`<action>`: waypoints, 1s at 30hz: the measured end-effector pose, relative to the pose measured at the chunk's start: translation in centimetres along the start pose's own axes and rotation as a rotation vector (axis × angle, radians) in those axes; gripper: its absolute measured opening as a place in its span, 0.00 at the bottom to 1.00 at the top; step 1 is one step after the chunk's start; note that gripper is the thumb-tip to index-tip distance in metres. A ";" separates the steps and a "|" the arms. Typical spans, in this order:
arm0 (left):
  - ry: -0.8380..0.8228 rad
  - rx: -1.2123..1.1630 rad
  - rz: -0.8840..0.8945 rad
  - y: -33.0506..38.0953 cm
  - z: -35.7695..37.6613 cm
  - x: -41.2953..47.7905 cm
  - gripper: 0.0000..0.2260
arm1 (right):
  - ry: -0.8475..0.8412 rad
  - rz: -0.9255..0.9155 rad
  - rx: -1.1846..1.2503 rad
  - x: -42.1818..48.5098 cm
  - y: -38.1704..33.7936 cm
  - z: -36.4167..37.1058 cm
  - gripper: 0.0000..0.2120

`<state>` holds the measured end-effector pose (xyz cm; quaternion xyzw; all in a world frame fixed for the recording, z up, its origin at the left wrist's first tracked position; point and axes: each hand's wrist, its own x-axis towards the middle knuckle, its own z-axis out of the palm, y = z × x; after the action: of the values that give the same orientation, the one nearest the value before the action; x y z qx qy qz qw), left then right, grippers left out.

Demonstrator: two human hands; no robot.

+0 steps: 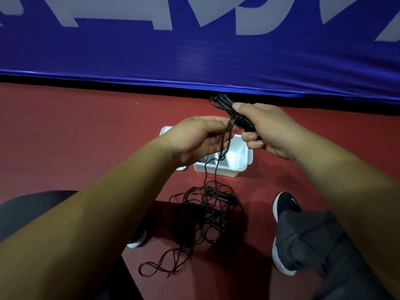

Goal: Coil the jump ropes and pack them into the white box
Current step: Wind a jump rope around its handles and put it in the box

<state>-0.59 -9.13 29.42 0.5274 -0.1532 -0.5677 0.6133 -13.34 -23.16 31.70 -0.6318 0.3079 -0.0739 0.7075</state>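
White box (218, 172): sits on the red floor (86, 126), partly hidden behind the hands; no rope plainly lies inside it, though what is in it is hard to make out.
Right hand (270, 131): above the box's far right corner, fingers curled tight round a pair of black handles (225, 102), thumb pressed on top.
Handles: held together side by side, their ends poking out of the fist, away from the box and toward the banner; several turns of cord (244, 122) are wound round them at the fist.
Left hand (194, 139): above the box's left side, close to the right hand; thumb and curled fingers hold the loose run of the cord.
Cord: drops from the left hand across the front of the box to the floor.
Tangled ropes (207, 213): black heap of loops and more handles on the floor just on the near side of the box, with one loose tail trailing further toward the camera.
Blue banner (194, 57): with pale lettering, stands beyond the box.
Shoes: black with white soles, one (283, 206) to the near right of the box, one (136, 241) to the near left, either side of the tangle.
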 end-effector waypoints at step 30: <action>-0.104 -0.101 0.087 0.0 -0.2 -0.3 0.15 | 0.186 -0.439 -0.517 0.2 0.6 -1.1 0.19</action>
<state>-0.51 -8.71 29.43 0.4585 -0.1788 -0.5741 0.6543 -13.96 -24.08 31.03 -0.8317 0.2364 -0.2009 0.4605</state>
